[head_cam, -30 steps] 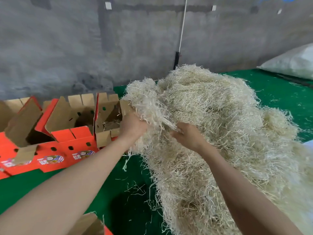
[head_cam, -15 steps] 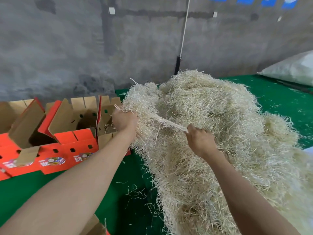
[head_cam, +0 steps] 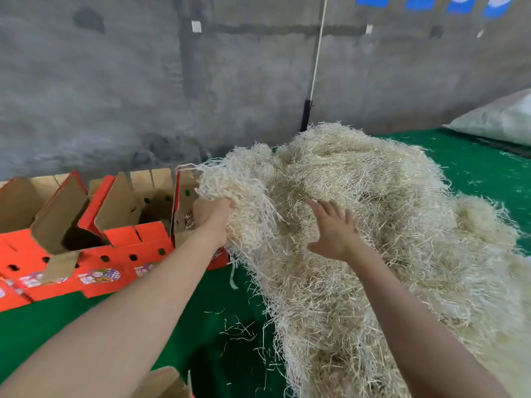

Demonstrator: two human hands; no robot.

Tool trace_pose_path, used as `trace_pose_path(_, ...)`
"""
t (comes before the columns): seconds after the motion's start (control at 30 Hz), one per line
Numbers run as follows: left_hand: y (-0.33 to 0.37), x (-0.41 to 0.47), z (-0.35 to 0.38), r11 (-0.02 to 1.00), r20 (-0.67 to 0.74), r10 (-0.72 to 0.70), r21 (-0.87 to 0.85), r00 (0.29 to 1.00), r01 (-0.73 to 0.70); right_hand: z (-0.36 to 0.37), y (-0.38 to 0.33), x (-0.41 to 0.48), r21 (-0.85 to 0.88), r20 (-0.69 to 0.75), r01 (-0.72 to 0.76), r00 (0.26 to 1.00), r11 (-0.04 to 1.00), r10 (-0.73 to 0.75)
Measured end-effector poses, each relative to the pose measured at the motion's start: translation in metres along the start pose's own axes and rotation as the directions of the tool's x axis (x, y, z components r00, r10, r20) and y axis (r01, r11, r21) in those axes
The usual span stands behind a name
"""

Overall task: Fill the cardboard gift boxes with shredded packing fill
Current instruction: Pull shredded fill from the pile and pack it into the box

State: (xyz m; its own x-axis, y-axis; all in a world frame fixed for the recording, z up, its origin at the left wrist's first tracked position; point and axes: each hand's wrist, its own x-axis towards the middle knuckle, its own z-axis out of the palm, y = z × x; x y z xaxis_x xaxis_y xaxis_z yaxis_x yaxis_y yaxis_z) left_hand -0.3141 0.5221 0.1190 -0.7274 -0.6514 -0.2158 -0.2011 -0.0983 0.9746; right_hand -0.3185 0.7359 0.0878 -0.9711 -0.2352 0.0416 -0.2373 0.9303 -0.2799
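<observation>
A big heap of pale shredded packing fill (head_cam: 382, 225) covers the right half of the green surface. My left hand (head_cam: 211, 215) grips a clump of the fill (head_cam: 230, 185) at the heap's left edge, right beside the nearest open red cardboard gift box (head_cam: 184, 214). A few strands lie inside that box. My right hand (head_cam: 330, 228) hovers over the heap with its fingers spread and straight, holding nothing. More open red boxes (head_cam: 94, 234) stand in a row to the left, their brown flaps up.
The green cloth surface (head_cam: 201, 326) carries stray strands near the heap's foot. A grey concrete wall runs close behind the boxes. A white sack (head_cam: 500, 122) lies at the far right. A brown cardboard flap (head_cam: 163, 383) pokes in at the bottom edge.
My right hand let go of the stretched strand and opened over the heap. My left hand kept its clump and drew it left toward the nearest box.
</observation>
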Motion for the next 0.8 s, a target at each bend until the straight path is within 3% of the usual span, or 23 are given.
trace_pose_path(0.07,-0.001,-0.006,-0.003,0.990,0.089,0.061,0.118,0.994,-0.072,-0.011,-0.023,-0.001,0.233,0.047,0.141,0.987,0.962,-0.156)
trace_pose_path(0.17,-0.001,-0.020,-0.016,0.945,0.322,0.142,0.237,0.936,-0.225,-0.029,-0.057,-0.005,0.743,-0.036,0.233,0.950,0.627,-0.310)
trace_pose_path(0.2,0.001,-0.024,-0.023,0.916,0.374,0.172,0.280,0.911,-0.288,-0.034,-0.066,-0.008,0.827,-0.037,0.208,0.947,0.522,-0.319)
trace_pose_path(0.27,0.008,-0.029,-0.042,0.861,0.487,0.221,0.309,0.845,-0.404,-0.039,-0.078,-0.014,0.886,-0.015,0.165,0.944,0.433,-0.328)
trace_pose_path(0.37,0.026,-0.040,-0.079,0.834,0.640,0.266,0.222,0.721,-0.505,-0.039,-0.094,-0.028,0.908,0.101,0.027,0.955,0.418,-0.279)
trace_pose_path(0.43,0.038,-0.046,-0.107,0.844,0.681,0.241,0.206,0.692,-0.496,-0.037,-0.106,-0.038,0.910,0.223,-0.111,0.943,0.399,-0.248)
trace_pose_path(0.53,0.049,-0.053,-0.157,0.872,0.738,0.134,0.229,0.662,-0.432,-0.031,-0.135,-0.058,0.868,0.356,-0.186,0.880,0.460,-0.316)
trace_pose_path(0.63,0.045,-0.059,-0.213,0.881,0.743,0.005,0.313,0.670,-0.354,-0.017,-0.172,-0.081,0.832,0.428,-0.221,0.840,0.509,-0.334)
trace_pose_path(0.8,0.009,-0.060,-0.291,0.889,0.654,-0.123,0.407,0.747,-0.209,0.031,-0.211,-0.109,0.868,0.422,-0.276,0.848,0.412,-0.320)
